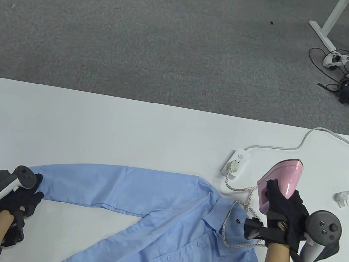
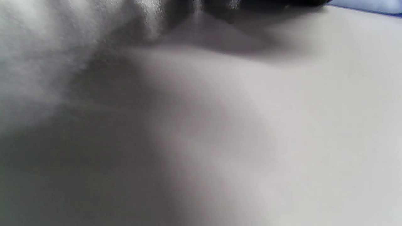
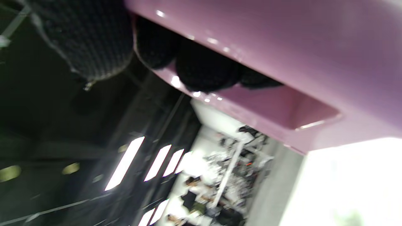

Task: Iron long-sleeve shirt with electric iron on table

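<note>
**Iron raised beside the collar, cord trailing over the shirt**

The braided cord (image 1: 230,219) loops across the shirt (image 1: 153,220) collar; it could snag or drag the fabric as the iron (image 1: 280,181) moves. The right hand (image 1: 283,214) wraps closed around the iron's handle, near right. The left hand (image 1: 23,195) presses the cuff at near left; its finger closure cannot be told.

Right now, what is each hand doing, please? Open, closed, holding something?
Left hand: rests on the cuff end of the shirt sleeve; grip cannot be told.
Right hand: closed around the iron handle.
</note>
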The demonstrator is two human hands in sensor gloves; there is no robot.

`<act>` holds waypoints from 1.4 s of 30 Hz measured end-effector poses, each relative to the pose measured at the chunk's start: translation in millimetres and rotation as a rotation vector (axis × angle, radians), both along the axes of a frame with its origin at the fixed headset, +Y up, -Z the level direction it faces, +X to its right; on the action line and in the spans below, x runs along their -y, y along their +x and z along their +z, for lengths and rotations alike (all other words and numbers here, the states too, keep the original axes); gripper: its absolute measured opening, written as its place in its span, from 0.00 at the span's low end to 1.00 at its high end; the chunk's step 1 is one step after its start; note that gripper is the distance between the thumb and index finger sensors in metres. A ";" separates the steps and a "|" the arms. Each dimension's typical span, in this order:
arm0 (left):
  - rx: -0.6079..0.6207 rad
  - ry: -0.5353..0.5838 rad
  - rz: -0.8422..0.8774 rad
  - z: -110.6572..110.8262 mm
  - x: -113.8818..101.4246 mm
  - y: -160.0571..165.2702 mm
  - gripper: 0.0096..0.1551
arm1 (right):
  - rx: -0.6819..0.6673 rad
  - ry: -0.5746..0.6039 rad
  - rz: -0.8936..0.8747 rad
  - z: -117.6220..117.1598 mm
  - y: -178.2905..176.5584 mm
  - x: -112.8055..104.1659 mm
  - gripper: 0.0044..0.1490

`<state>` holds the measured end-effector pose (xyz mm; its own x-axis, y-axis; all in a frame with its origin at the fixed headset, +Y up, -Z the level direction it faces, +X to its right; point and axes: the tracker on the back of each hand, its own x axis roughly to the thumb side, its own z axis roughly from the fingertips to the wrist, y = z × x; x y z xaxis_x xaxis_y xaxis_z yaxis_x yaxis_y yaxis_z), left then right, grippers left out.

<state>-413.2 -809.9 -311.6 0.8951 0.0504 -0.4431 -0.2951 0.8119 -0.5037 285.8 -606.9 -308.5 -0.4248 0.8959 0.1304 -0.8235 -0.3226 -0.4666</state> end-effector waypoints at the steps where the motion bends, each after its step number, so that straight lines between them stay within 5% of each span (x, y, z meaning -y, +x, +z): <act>1: 0.000 0.000 0.001 0.0 0.0 0.0 0.38 | -0.038 0.023 0.009 1.1 -10.2 -9.1 0.32; 7: 0.001 0.002 0.005 -0.1 0.1 -0.2 0.38 | -0.335 0.092 0.167 11.5 -119.0 -80.7 0.34; 13: 0.002 0.004 0.004 -0.1 0.2 0.1 0.38 | -0.569 -0.081 0.229 8.2 -236.5 -100.0 0.36; 17: 0.002 0.005 0.003 0.0 0.2 0.1 0.38 | -0.708 -0.307 0.196 -22.5 -309.2 -59.3 0.37; 19: 0.002 0.006 0.002 -0.1 0.2 0.0 0.38 | -0.757 -0.440 0.115 -46.1 -337.5 -17.3 0.37; 23: 0.001 0.005 0.004 0.4 -0.3 -0.7 0.38 | -0.825 -0.690 -0.091 -80.1 -359.8 61.6 0.38; 27: 0.002 0.006 -0.003 0.2 -0.4 -0.3 0.38 | -0.818 -0.826 -0.222 -97.1 -359.8 114.0 0.38; 42: 0.000 0.007 -0.005 0.5 0.0 -0.9 0.38 | -0.572 -0.953 -0.088 -114.8 -312.5 163.2 0.40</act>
<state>-414.0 -809.8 -311.1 0.8951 0.0490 -0.4431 -0.2910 0.8172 -0.4975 -26.7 -770.1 -423.3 -0.4523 0.7575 -0.4708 -0.8756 -0.2767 0.3960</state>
